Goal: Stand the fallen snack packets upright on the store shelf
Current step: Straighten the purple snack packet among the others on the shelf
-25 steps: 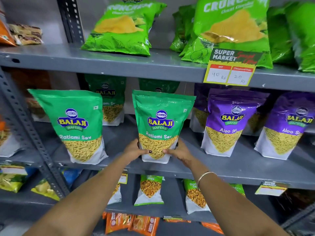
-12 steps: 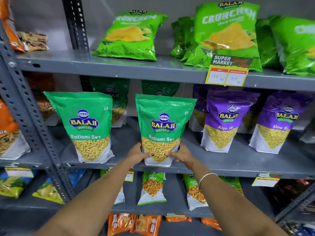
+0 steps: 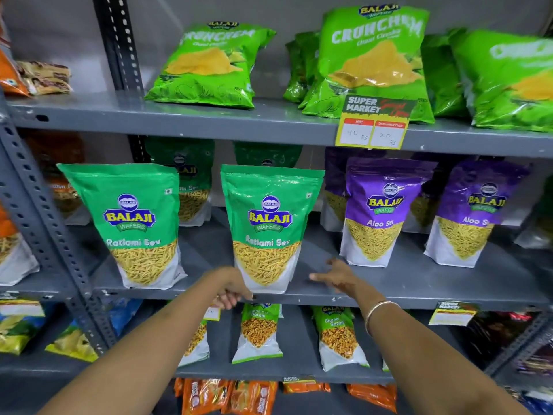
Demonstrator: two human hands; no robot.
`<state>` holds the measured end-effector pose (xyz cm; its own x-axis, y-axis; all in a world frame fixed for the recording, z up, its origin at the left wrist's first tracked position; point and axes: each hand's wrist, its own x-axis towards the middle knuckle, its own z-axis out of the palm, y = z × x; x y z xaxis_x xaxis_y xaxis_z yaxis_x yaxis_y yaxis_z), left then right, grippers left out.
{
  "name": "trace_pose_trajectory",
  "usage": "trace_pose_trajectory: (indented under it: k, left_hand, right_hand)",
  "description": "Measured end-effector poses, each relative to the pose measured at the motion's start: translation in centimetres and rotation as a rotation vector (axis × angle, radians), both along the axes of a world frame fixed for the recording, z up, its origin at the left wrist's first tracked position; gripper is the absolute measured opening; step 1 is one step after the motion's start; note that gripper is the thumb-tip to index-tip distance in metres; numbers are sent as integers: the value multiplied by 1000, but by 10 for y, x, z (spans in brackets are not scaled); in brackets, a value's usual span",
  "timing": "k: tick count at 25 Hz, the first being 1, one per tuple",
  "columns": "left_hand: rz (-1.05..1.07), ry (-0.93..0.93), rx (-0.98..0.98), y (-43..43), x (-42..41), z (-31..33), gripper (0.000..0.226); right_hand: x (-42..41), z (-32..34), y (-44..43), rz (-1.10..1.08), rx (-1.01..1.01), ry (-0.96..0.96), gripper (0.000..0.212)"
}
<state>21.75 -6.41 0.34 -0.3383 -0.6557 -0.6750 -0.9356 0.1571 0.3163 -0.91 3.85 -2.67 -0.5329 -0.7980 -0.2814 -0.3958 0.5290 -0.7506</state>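
Your left hand (image 3: 230, 290) sits at the front lip of the middle shelf (image 3: 419, 295), fingers loosely curled under, gripping nothing; its knuckles are just beside the lower left corner of the centre Ratlami Sev packet (image 3: 267, 226), and contact is hard to call. Your right hand (image 3: 336, 278) is at the packet's 4 o'clock, fingers spread open, clear of the packet, hovering low over the shelf surface. A bangle (image 3: 378, 313) sits on that wrist.

The centre Ratlami Sev packet stands upright near the shelf's front edge, top leaning slightly to 1 o'clock. At its 9 o'clock, well apart, a second Ratlami Sev packet (image 3: 134, 223) also stands upright. At 3 o'clock, two purple Aloo Sev packets (image 3: 386, 211) (image 3: 475, 214) stand upright, set a little further back. More green and purple packets stand behind these in the shadow.

Top shelf at 12 o'clock: green Crunchem bags (image 3: 209, 64) (image 3: 374, 61) lean back against the wall. A yellow price tag (image 3: 372, 124) is clipped on that shelf's front edge.

Lower shelf at 6 o'clock: small Chana Garam packets (image 3: 258, 333) (image 3: 339, 336) upright.
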Motion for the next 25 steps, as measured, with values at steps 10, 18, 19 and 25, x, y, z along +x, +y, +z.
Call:
trace_pose_trajectory:
  k: [10,18,19,25]
  left_hand:
    - [177,658,-87,47,-228,-21,97]
    - [434,946,-88,54,-276,-30,30]
    - [441,944,-94,56,-273,-33,33]
    - [432,882,-215,97,-250,-26,47]
  right_hand:
    - [-189,6,49,-182,-122,83,101]
    - [-215,-3,35,-66,-325,-280,62]
    - [-213,-2,40,-62,-334,-281,57]
    - [-192,-1,76,-36,-322,-227,55]
